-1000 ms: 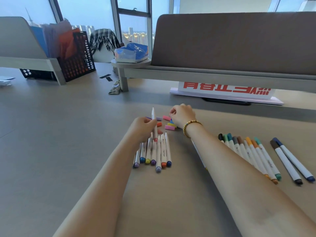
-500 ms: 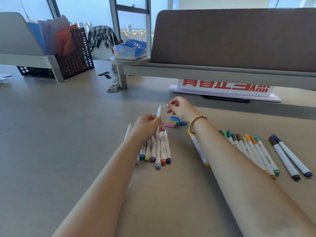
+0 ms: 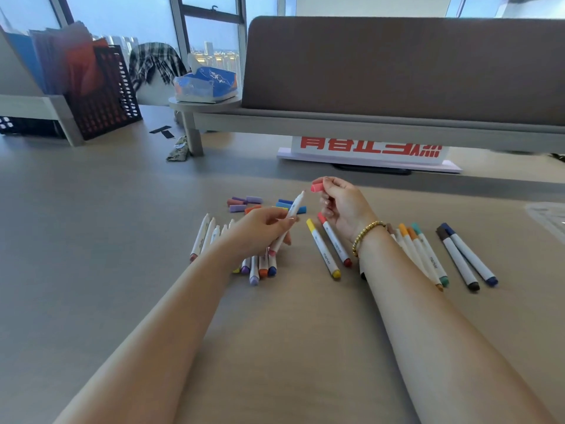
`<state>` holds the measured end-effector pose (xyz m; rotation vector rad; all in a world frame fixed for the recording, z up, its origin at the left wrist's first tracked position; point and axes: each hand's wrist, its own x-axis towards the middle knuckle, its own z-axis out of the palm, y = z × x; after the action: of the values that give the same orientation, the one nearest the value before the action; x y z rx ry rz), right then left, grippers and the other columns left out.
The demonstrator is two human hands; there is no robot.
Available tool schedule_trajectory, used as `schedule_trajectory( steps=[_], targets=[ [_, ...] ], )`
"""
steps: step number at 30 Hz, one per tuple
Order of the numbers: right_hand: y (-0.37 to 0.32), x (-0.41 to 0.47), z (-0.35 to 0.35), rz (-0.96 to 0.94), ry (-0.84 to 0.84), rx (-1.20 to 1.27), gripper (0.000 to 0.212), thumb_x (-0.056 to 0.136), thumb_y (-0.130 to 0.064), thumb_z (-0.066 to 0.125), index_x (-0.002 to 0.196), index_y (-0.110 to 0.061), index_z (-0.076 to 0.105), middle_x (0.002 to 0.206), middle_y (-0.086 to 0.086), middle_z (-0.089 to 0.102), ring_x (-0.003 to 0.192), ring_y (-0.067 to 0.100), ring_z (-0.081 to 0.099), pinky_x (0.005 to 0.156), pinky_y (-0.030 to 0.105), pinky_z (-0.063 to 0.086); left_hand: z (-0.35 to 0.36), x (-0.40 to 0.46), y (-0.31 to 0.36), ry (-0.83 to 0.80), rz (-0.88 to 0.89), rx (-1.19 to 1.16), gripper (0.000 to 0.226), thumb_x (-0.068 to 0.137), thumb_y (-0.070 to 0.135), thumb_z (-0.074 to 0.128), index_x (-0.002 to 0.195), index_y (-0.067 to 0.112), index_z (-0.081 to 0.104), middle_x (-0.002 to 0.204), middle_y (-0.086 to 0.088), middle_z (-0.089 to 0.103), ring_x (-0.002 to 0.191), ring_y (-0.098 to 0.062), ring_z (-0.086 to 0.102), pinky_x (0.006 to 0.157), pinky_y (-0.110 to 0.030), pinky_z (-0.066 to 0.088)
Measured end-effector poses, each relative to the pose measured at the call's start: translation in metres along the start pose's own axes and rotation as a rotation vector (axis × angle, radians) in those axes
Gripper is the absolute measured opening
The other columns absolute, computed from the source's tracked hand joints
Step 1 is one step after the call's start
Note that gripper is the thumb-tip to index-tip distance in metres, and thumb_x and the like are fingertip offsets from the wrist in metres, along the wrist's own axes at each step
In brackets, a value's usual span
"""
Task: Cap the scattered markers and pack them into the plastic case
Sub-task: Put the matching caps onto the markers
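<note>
My left hand [image 3: 260, 229] grips an uncapped white marker [image 3: 294, 206], tip pointing up and to the right. My right hand [image 3: 344, 206] pinches a pink cap [image 3: 317, 187] just right of that tip, a small gap between them. Loose caps [image 3: 247, 203] in purple, orange, blue and yellow lie on the table behind my hands. Several uncapped markers [image 3: 201, 240] lie under and left of my left hand. A capped yellow marker [image 3: 322, 247] and a capped red marker [image 3: 334, 240] lie between my arms. More capped markers [image 3: 428, 255] lie right of my right wrist. A clear plastic sheet [image 3: 547, 215], perhaps the case, shows at the right edge.
A raised shelf with a grey panel [image 3: 397, 68] crosses the back of the table [image 3: 91, 240]. Under it stands a white sign with red characters [image 3: 370, 148]. A black mesh basket [image 3: 101, 90] and a blue tissue pack [image 3: 204, 84] sit at the back left.
Both hands lifted off the table. My right hand picked up a pink cap and brought it beside the tip of the marker in my left hand.
</note>
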<state>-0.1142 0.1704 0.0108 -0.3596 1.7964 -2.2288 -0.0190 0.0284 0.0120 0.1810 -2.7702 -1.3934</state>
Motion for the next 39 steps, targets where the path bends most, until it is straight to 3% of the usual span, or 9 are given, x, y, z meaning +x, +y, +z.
schedule_trajectory(
  steps=[9,12,15,22,28,30,33,37,39],
  targets=[
    [-0.002,-0.004,0.008,-0.092,-0.071,-0.404,0.028,0.102,-0.014,0.035,0.093,-0.008,0.061,0.063,0.000,0.045,0.050,0.008,0.033,0.045,0.018,0.032,0.001,0.001,0.001,-0.047,-0.021,-0.003,0.026,0.097,0.037,0.044,0.104,0.025,0.066,0.067,0.011,0.059,0.059,-0.009,0.049,0.049,-0.015,0.038],
    [-0.004,-0.006,0.011,-0.104,-0.110,-0.479,0.031,0.102,-0.016,0.036,0.105,-0.002,0.063,0.064,-0.001,0.044,0.051,0.008,0.034,0.043,0.015,0.032,0.002,0.000,0.002,-0.060,-0.042,0.004,0.023,0.098,0.035,0.043,0.096,0.022,0.063,0.070,0.008,0.058,0.057,-0.007,0.049,0.051,-0.014,0.041],
    [-0.002,-0.008,0.016,-0.125,-0.121,-0.546,0.033,0.101,-0.016,0.037,0.109,0.000,0.065,0.070,-0.005,0.049,0.060,0.005,0.039,0.043,0.009,0.034,0.003,-0.002,0.003,-0.113,-0.079,-0.140,0.027,0.099,0.033,0.041,0.085,0.018,0.057,0.070,0.004,0.060,0.052,-0.010,0.050,0.050,-0.017,0.044],
    [-0.002,-0.007,0.020,-0.130,-0.101,-0.581,0.033,0.101,-0.017,0.037,0.107,-0.003,0.066,0.070,-0.002,0.048,0.064,0.007,0.040,0.047,0.008,0.036,0.008,-0.001,0.009,-0.056,-0.147,-0.262,0.029,0.099,0.028,0.043,0.081,0.011,0.058,0.065,-0.003,0.059,0.052,-0.015,0.048,0.054,-0.024,0.040],
    [-0.001,-0.007,0.025,-0.123,-0.125,-0.499,0.026,0.101,-0.013,0.039,0.111,-0.001,0.060,0.074,-0.001,0.052,0.065,0.006,0.047,0.044,0.004,0.038,0.003,0.000,0.008,0.014,-0.102,-0.177,0.034,0.100,0.035,0.038,0.084,0.015,0.061,0.068,0.005,0.063,0.039,-0.003,0.047,0.038,-0.013,0.033],
    [-0.001,-0.006,0.019,-0.105,-0.093,-0.545,0.027,0.100,-0.011,0.039,0.111,0.000,0.061,0.074,-0.001,0.050,0.063,0.006,0.045,0.045,0.006,0.038,-0.005,0.001,0.003,0.123,-0.077,-0.044,0.038,0.100,0.037,0.037,0.084,0.015,0.063,0.073,0.004,0.062,0.044,-0.002,0.045,0.038,-0.011,0.032],
    [0.002,-0.003,0.010,-0.081,-0.092,-0.715,0.027,0.099,-0.014,0.039,0.111,-0.004,0.062,0.082,0.001,0.052,0.068,0.007,0.046,0.057,0.013,0.043,-0.012,0.003,-0.008,0.331,-0.018,0.346,0.030,0.097,0.031,0.041,0.085,0.014,0.064,0.101,0.000,0.065,0.067,-0.014,0.049,0.057,-0.024,0.039],
    [0.009,0.002,0.013,-0.103,-0.127,-0.995,0.023,0.097,-0.019,0.042,0.109,-0.011,0.059,0.097,0.005,0.057,0.090,0.018,0.053,0.079,0.029,0.048,-0.006,0.004,-0.011,0.292,-0.035,0.581,0.028,0.094,0.037,0.046,0.091,0.015,0.063,0.112,-0.002,0.059,0.098,-0.018,0.052,0.072,-0.026,0.038],
    [0.012,0.005,0.014,-0.093,-0.117,-1.128,0.015,0.096,-0.023,0.043,0.104,-0.016,0.053,0.095,0.006,0.058,0.087,0.021,0.053,0.080,0.034,0.046,-0.001,0.005,-0.011,0.267,-0.042,0.644,0.032,0.093,0.043,0.046,0.097,0.015,0.062,0.117,-0.003,0.057,0.106,-0.019,0.051,0.077,-0.028,0.040]
  ],
)
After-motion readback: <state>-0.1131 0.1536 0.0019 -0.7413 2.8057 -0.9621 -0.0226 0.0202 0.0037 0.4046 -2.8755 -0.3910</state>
